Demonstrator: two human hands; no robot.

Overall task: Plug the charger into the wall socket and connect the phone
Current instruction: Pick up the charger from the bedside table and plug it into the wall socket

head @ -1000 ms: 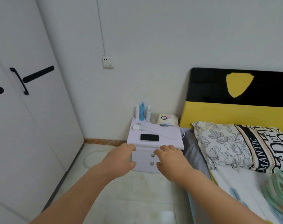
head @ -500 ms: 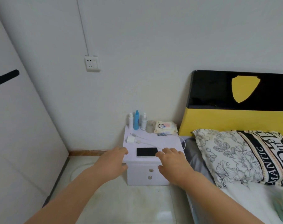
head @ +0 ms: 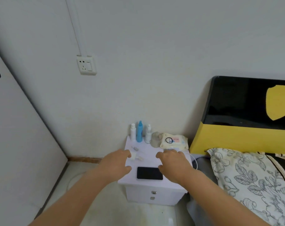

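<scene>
Both hands hover over the white nightstand (head: 156,183), palms down, fingers loosely spread, each holding nothing. The left hand (head: 117,162) has its fingertips just beside the white charger (head: 135,156), which lies at the top's nine o'clock side with its cable (head: 193,159) trailing off toward three o'clock. The right hand (head: 172,160) sits at three o'clock. The phone (head: 149,173) lies face up at six o'clock, between both wrists. Three bottles (head: 139,132) and a wipes pack (head: 173,141) stand at twelve o'clock. The wall socket (head: 86,64) is high on the wall at ten o'clock, unoccupied.
</scene>
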